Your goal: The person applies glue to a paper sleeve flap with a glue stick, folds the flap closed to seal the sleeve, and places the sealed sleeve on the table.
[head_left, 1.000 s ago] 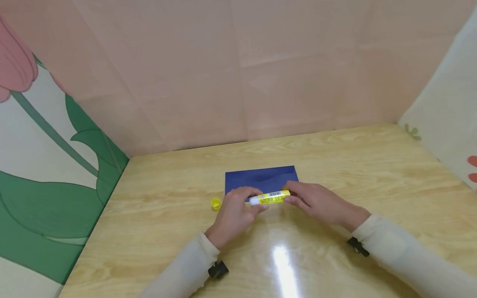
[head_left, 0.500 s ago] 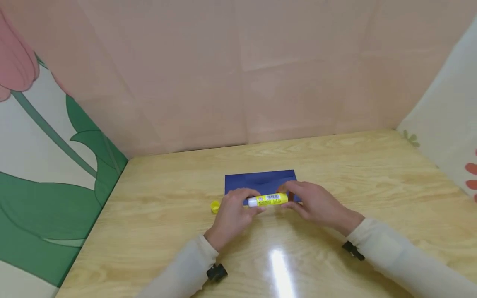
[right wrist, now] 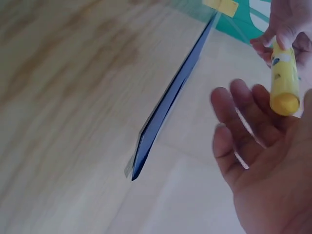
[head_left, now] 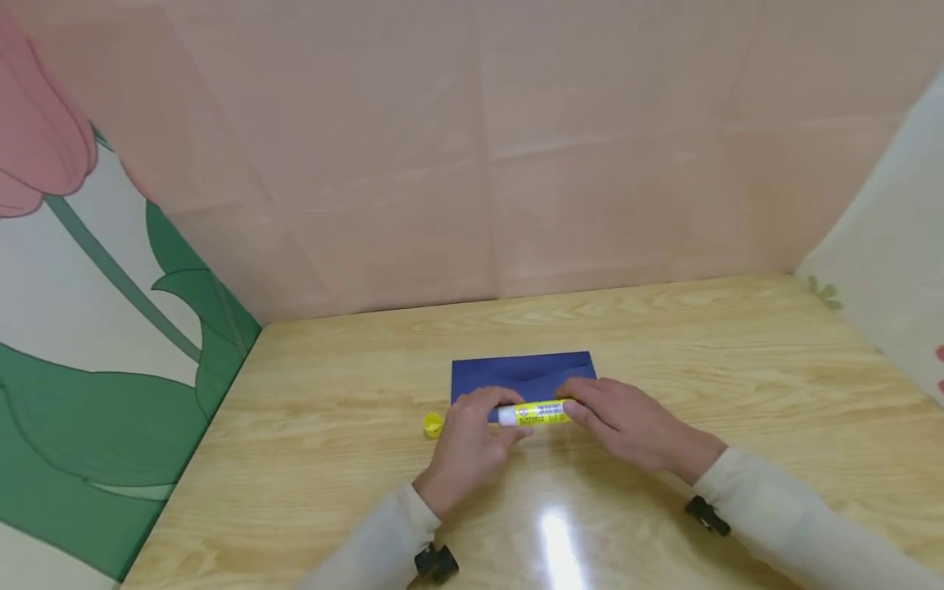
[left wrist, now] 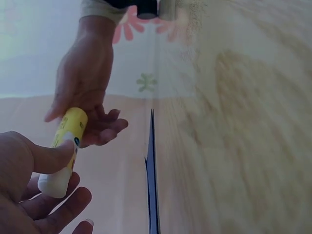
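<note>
A yellow glue stick (head_left: 542,412) with a white end lies level between my two hands, above the near edge of a dark blue envelope (head_left: 519,373). My left hand (head_left: 472,442) pinches it near the white end, thumb below and forefinger above. At the yellow base end, my right hand (head_left: 627,422) holds it between thumb and fingers. From the left wrist, the uncapped white end (left wrist: 54,184) shows under my left thumb. The right wrist view has the yellow base (right wrist: 285,103) beside my right fingers (right wrist: 258,122); the right thumb is mostly out of frame there.
A small yellow cap (head_left: 433,424) stands on the wooden table (head_left: 332,459), just left of my left hand. A pinkish sheet (head_left: 383,164) hangs behind the table. Printed floral cloth (head_left: 88,426) borders the left side, and a pale cloth (head_left: 892,246) the right.
My right thumb and fingers have shifted round the yellow end of the glue stick, the thumb now lying over it. The left hand keeps its grip. The head view has tilted slightly.
</note>
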Demonstrator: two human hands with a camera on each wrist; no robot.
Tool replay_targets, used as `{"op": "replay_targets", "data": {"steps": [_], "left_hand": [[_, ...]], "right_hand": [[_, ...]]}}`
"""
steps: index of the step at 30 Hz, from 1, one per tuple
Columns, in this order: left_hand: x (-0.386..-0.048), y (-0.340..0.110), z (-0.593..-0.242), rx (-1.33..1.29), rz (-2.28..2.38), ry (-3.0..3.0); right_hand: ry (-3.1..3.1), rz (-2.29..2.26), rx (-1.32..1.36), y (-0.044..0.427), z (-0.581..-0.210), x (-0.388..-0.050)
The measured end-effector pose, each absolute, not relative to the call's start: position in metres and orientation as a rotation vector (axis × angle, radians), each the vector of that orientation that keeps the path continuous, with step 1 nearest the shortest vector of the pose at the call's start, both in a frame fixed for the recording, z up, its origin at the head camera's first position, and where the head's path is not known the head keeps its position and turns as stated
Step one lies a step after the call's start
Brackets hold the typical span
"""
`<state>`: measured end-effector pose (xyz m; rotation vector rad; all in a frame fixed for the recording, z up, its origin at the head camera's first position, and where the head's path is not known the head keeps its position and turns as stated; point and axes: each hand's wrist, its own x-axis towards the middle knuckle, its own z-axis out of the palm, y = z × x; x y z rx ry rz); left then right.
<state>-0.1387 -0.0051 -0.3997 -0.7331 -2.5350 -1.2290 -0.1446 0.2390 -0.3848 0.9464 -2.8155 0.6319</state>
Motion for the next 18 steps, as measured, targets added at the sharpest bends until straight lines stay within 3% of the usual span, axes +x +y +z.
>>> {"op": "replay_targets", "data": {"steps": [18], "left_hand": [[-0.1394,-0.0071,-0.4006,-0.684,-1.298,-2.564]], "right_hand": [[-2.937,0.659,0.914,0.2351,-0.3858,-0.1481]]}}
